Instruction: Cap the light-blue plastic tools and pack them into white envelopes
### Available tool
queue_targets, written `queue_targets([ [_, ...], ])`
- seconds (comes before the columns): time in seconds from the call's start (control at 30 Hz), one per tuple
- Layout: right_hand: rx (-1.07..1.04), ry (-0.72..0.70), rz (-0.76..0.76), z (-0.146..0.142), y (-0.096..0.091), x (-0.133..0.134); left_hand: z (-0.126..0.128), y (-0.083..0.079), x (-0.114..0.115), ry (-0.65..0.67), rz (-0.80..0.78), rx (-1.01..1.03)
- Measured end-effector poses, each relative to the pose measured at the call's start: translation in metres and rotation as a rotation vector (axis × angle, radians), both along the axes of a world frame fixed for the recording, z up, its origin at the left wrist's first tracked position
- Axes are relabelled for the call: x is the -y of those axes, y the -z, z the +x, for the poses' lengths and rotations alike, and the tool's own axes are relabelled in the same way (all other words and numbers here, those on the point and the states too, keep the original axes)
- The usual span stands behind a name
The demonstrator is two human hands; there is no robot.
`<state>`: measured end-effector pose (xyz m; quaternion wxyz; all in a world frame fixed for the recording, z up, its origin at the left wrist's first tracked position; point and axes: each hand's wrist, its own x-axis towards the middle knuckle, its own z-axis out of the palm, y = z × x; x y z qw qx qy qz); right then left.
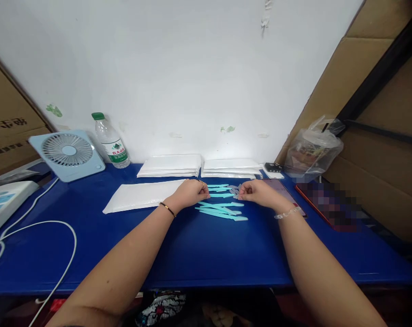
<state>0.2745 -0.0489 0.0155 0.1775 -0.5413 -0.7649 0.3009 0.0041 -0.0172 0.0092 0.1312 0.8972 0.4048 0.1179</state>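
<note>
Several turquoise eyebrow razors (222,211) lie in a loose fan on the blue table between my hands. My left hand (189,192) is closed in a pinch at the handle end of one turquoise razor (222,195). Opposite it, my right hand (259,193) has thumb and finger pinched together beside a small pile of greyish pieces (233,190). Whatever is in the right fingertips is too small to make out. A white padded envelope (137,195) lies flat on the left, its right end behind my left hand.
Two stacks of white envelopes (170,164) lie along the wall. To the left are a blue fan (69,154), a water bottle (112,143) and a white cable (74,240). On the right are a bagged cup (313,147) and a red-edged phone (323,206).
</note>
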Motion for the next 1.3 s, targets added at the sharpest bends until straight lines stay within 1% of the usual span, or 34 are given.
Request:
queue_targets([
  [0.07,0.021,0.046,0.042,0.001,-0.001,-0.001,-0.002,0.001,-0.002,-0.028,-0.008,0.013],
  [0.13,0.061,0.083,0.114,0.0,-0.002,-0.001,-0.003,0.002,-0.003,-0.049,0.011,0.051],
  [0.2,0.075,0.087,0.161,-0.002,-0.005,0.001,-0.003,0.001,-0.001,-0.044,0.035,0.089],
  [0.27,0.064,0.046,0.137,-0.003,-0.008,0.004,-0.002,-0.002,0.003,0.008,0.016,0.097],
  [0.37,0.049,-0.063,0.03,-0.004,-0.01,0.008,0.002,-0.006,0.01,0.119,-0.043,0.049],
  [0.43,0.079,-0.105,0.004,-0.004,-0.008,0.009,0.005,-0.007,0.013,0.146,-0.048,0.015],
  [0.6,0.162,-0.116,0.026,-0.007,0.0,0.006,0.012,-0.003,0.015,0.118,-0.046,0.0],
  [0.7,0.161,-0.132,0.009,-0.009,0.001,0.006,0.013,-0.002,0.015,0.104,-0.028,0.004],
  [0.83,0.108,-0.14,0.053,-0.01,0.001,0.006,0.014,-0.003,0.015,0.074,0.034,-0.036],
  [0.93,0.066,-0.108,0.085,-0.008,0.002,0.004,0.012,-0.005,0.012,0.049,0.118,-0.057],
  [1.0,0.067,-0.065,0.103,-0.005,0.002,0.002,0.009,-0.005,0.009,0.002,0.165,-0.07],
  [1.1,0.072,0.014,0.114,-0.002,0.0,0.001,0.003,-0.006,0.005,-0.065,0.169,-0.05],
  [1.13,0.066,0.028,0.116,-0.002,-0.001,0.002,0.002,-0.006,0.004,-0.068,0.158,-0.028],
  [1.2,0.052,0.011,0.111,-0.003,-0.004,0.004,0.002,-0.007,0.005,-0.041,0.129,0.016],
  [1.3,0.075,-0.087,0.065,-0.01,-0.005,0.009,0.006,-0.01,0.012,0.051,0.075,0.012],
])
